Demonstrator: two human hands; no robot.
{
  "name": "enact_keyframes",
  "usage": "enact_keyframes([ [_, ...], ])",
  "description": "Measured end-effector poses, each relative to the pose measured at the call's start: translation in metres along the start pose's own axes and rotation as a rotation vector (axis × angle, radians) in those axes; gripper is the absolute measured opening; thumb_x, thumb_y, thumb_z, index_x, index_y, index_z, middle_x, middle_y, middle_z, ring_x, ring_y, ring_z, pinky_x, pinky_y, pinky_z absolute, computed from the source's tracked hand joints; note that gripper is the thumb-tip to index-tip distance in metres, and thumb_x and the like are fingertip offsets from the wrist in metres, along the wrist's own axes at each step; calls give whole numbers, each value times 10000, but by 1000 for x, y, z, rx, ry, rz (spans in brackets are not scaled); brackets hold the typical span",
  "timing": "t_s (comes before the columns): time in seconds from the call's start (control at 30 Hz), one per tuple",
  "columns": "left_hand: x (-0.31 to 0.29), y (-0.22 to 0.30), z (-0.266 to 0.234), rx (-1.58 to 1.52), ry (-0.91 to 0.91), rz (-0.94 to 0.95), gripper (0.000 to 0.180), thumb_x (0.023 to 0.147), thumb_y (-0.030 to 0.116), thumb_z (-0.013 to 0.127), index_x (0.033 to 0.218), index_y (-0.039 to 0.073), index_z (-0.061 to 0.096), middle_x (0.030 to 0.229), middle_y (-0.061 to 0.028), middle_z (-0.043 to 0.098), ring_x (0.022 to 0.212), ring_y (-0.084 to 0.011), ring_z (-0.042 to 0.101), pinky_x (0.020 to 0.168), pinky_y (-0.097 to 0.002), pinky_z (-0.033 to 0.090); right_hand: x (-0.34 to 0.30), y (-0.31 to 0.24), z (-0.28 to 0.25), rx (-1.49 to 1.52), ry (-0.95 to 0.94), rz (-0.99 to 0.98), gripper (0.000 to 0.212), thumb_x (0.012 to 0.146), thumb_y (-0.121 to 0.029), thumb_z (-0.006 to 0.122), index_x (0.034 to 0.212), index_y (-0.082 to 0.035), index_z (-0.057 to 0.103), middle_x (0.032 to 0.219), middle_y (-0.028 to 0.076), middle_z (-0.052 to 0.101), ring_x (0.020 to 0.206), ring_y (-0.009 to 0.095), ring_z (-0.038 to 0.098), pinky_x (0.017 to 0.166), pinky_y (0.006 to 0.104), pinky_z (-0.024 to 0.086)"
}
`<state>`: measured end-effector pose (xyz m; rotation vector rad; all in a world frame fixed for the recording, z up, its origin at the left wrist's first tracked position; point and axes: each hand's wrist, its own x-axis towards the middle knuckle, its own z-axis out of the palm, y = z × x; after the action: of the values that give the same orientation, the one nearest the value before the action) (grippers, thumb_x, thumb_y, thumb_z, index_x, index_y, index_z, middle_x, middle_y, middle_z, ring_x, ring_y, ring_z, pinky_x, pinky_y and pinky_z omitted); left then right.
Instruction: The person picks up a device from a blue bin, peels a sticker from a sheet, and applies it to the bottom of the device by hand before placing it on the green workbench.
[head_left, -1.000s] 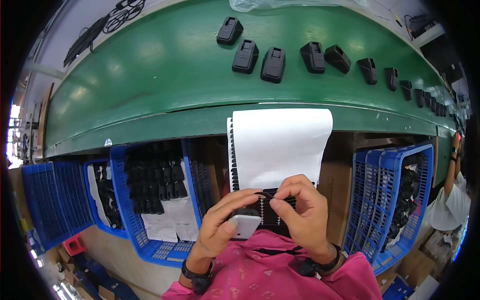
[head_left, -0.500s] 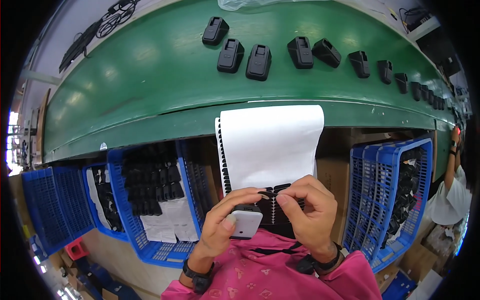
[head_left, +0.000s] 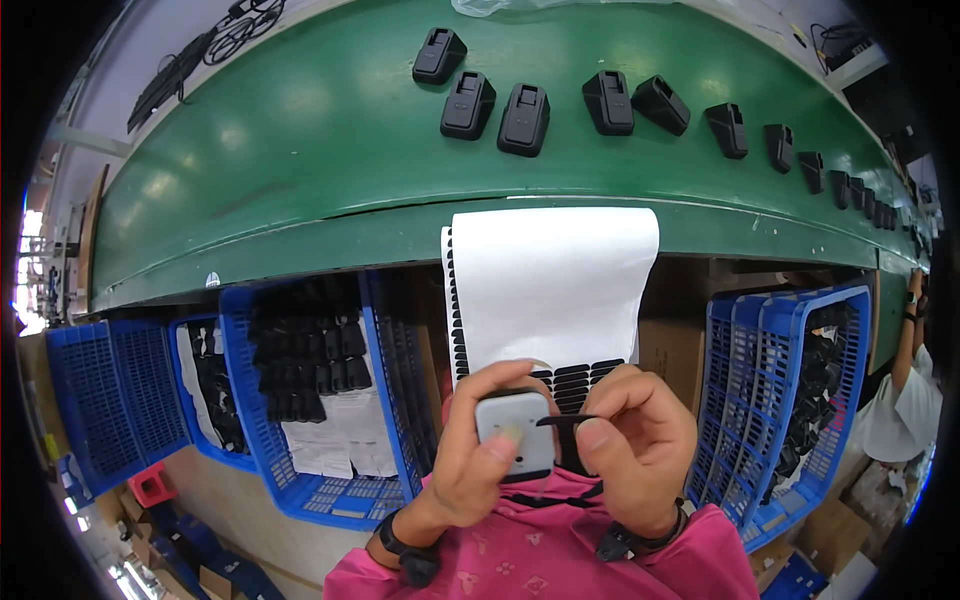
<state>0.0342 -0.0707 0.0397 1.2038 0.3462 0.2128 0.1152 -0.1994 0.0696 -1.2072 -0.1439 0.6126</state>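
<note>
My left hand (head_left: 468,450) is closed round a small white-and-black device (head_left: 518,436), its pale face turned up and the thumb lying on it. Close by on the right, my right hand (head_left: 640,440) pinches a thin black strip (head_left: 568,420) between thumb and forefinger. The strip's left end lies over or just touches the device's right edge. Behind both hands a white sheet (head_left: 555,285) hangs over the table's front edge, with rows of black oval stickers (head_left: 575,383) on its lower part.
Several black charger-like housings (head_left: 524,120) stand along the green table (head_left: 300,150). Blue crates (head_left: 300,508) with black parts flank me on the left, and another blue crate (head_left: 750,400) is on the right. Another person's arm (head_left: 905,350) shows at the far right.
The device has turned face up and moved slightly right. My left fingers have left the black strip, which the right hand now holds alone beside the device.
</note>
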Motion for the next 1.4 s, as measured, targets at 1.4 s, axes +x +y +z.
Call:
enact_keyframes([
  [1.4, -2, -2, 3, 272, -139, 193, 446, 918, 257, 441, 1241, -38, 351, 1084, -216, 515, 916, -218, 536, 829, -345, 448, 1, 7, 8, -258, 6, -198, 122, 789, 27, 693, 808, 34, 572, 725, 52, 534, 589, 54, 451, 507, 200, 357],
])
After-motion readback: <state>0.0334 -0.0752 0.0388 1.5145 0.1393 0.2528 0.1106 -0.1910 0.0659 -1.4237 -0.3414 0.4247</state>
